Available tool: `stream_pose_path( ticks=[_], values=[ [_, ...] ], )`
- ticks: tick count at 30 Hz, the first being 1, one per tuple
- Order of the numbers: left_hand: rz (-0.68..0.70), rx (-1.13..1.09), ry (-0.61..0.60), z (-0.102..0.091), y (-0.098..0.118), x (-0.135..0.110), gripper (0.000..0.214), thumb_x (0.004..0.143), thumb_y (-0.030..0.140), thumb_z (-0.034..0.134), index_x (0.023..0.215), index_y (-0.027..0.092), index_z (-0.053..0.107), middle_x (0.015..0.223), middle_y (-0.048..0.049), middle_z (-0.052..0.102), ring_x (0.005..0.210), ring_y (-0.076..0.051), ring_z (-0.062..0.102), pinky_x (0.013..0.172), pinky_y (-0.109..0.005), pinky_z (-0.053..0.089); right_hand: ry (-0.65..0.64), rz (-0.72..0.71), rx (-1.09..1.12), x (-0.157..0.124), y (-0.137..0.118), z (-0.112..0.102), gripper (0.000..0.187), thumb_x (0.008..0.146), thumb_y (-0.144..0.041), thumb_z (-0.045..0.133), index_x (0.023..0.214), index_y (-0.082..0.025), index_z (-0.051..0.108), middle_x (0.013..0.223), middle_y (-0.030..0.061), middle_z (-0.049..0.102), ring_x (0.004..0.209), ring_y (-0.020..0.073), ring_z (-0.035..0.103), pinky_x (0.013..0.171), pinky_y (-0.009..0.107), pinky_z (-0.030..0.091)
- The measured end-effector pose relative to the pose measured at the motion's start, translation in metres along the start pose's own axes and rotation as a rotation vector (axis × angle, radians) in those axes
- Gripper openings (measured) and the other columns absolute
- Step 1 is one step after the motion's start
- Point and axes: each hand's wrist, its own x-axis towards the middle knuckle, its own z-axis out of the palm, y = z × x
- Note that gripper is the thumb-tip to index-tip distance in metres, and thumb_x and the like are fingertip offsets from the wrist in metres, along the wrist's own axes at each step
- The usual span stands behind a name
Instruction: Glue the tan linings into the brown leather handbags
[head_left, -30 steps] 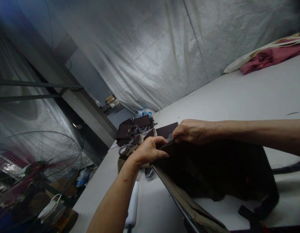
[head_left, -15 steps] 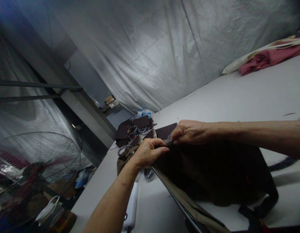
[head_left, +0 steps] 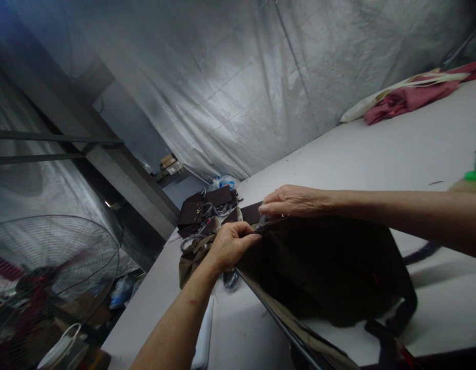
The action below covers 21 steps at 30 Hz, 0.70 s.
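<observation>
A large dark bag (head_left: 392, 257) with an olive lining (head_left: 330, 272) gapes open towards me over the white table. My left hand (head_left: 233, 244) pinches the corner of its rim between thumb and fingers. At the upper edge of the same bag is my right hand (head_left: 295, 201), its fingers pressed together and bent over the rim; its thumb is mostly hidden. A scrap of clear plastic wrap (head_left: 261, 223) shows between the two hands. Olive cloth (head_left: 193, 259) bunches out beyond my left wrist.
Dark brown bags (head_left: 191, 210) with plastic-wrapped parts are piled at the table's far end. A white device (head_left: 203, 334) lies beside my left forearm. Red cloth (head_left: 411, 103) rests by the plastic sheeting. A fan (head_left: 45, 275) and a lidded jar (head_left: 64, 349) stand left; a green-topped object (head_left: 474, 176) is right.
My right hand has lifted slightly from the plastic scrap and shifted along the bag's rim. My left hand keeps its pinch. The view has swung a little to the right.
</observation>
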Motion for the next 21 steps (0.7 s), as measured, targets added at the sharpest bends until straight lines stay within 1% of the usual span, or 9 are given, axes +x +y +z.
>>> stream_pose_path(
  ticks=[2, 4, 6, 8, 11, 14, 16, 18, 21],
  values=[
    [-0.001, 0.004, 0.0, 0.0, -0.001, 0.0, 0.027, 0.072, 0.039, 0.07, 0.068, 0.014, 0.062, 0.057, 0.0046, 0.048, 0.052, -0.008, 0.037, 0.051, -0.022, 0.026, -0.046, -0.062, -0.054, 0.0, -0.002, 0.001, 0.033, 0.087, -0.042, 0.052, 0.091, -0.016, 0.072, 0.081, 0.0031, 0.07, 0.072, 0.0151, 0.059, 0.065, 0.025, 0.04],
    [-0.002, 0.011, 0.008, -0.001, -0.001, 0.0, 0.026, 0.073, 0.039, 0.069, 0.069, 0.014, 0.062, 0.058, 0.0041, 0.049, 0.053, -0.008, 0.038, 0.05, -0.021, 0.026, -0.057, -0.081, -0.081, -0.002, -0.004, 0.001, 0.025, 0.082, -0.034, 0.057, 0.093, -0.017, 0.072, 0.084, 0.0024, 0.071, 0.073, 0.0151, 0.061, 0.065, 0.024, 0.041],
    [0.007, 0.033, 0.029, -0.001, -0.002, -0.001, 0.025, 0.074, 0.038, 0.067, 0.068, 0.015, 0.06, 0.06, 0.0036, 0.05, 0.054, -0.009, 0.04, 0.051, -0.021, 0.027, -0.028, -0.044, -0.138, -0.008, -0.003, 0.0, 0.02, 0.078, -0.03, 0.06, 0.09, -0.018, 0.071, 0.082, 0.0019, 0.071, 0.072, 0.0153, 0.061, 0.063, 0.024, 0.04],
    [0.018, 0.073, 0.058, -0.001, -0.003, -0.001, 0.024, 0.075, 0.037, 0.066, 0.067, 0.016, 0.058, 0.061, 0.0034, 0.05, 0.056, -0.009, 0.04, 0.051, -0.021, 0.028, 0.015, -0.001, -0.236, -0.015, 0.001, -0.002, 0.02, 0.075, -0.03, 0.062, 0.091, -0.02, 0.07, 0.082, 0.0017, 0.07, 0.071, 0.0159, 0.061, 0.063, 0.024, 0.039],
    [0.033, 0.106, 0.085, 0.0, -0.003, 0.0, 0.021, 0.076, 0.035, 0.065, 0.07, 0.016, 0.059, 0.066, 0.002, 0.054, 0.06, -0.01, 0.046, 0.053, -0.021, 0.033, 0.041, 0.091, -0.363, -0.027, 0.007, -0.007, 0.023, 0.076, -0.035, 0.064, 0.094, -0.022, 0.069, 0.079, 0.0019, 0.069, 0.068, 0.0166, 0.059, 0.06, 0.025, 0.036],
    [0.031, 0.016, 0.039, 0.001, -0.001, 0.004, 0.016, 0.076, 0.027, 0.065, 0.087, 0.016, 0.066, 0.08, -0.0012, 0.065, 0.068, -0.013, 0.056, 0.06, -0.021, 0.041, 0.012, 0.146, -0.429, -0.034, 0.012, -0.009, 0.019, 0.081, -0.036, 0.058, 0.09, -0.023, 0.069, 0.073, 0.002, 0.067, 0.065, 0.0164, 0.058, 0.058, 0.026, 0.034],
    [0.008, -0.066, -0.024, 0.002, 0.002, 0.007, 0.026, 0.074, 0.021, 0.065, 0.099, 0.017, 0.068, 0.089, -0.0031, 0.069, 0.072, -0.014, 0.061, 0.062, -0.022, 0.044, 0.023, 0.128, -0.46, -0.036, 0.013, -0.008, 0.018, 0.084, -0.028, 0.052, 0.089, -0.023, 0.069, 0.076, 0.0027, 0.068, 0.068, 0.0167, 0.059, 0.06, 0.026, 0.034],
    [-0.008, -0.093, -0.07, 0.002, 0.004, 0.012, 0.036, 0.072, 0.018, 0.067, 0.108, 0.018, 0.068, 0.093, -0.0038, 0.07, 0.073, -0.014, 0.062, 0.063, -0.023, 0.045, 0.071, 0.11, -0.468, -0.037, 0.013, -0.003, 0.021, 0.084, -0.021, 0.049, 0.091, -0.022, 0.069, 0.081, 0.0039, 0.069, 0.072, 0.0174, 0.06, 0.063, 0.027, 0.034],
    [0.004, -0.051, -0.053, 0.003, 0.007, 0.02, 0.033, 0.072, 0.023, 0.071, 0.104, 0.017, 0.071, 0.088, -0.0034, 0.07, 0.072, -0.014, 0.062, 0.064, -0.024, 0.046, 0.185, 0.054, -0.414, -0.036, 0.012, 0.008, 0.018, 0.084, -0.021, 0.052, 0.095, -0.021, 0.067, 0.087, 0.0045, 0.068, 0.077, 0.0182, 0.06, 0.066, 0.027, 0.036]
  ],
)
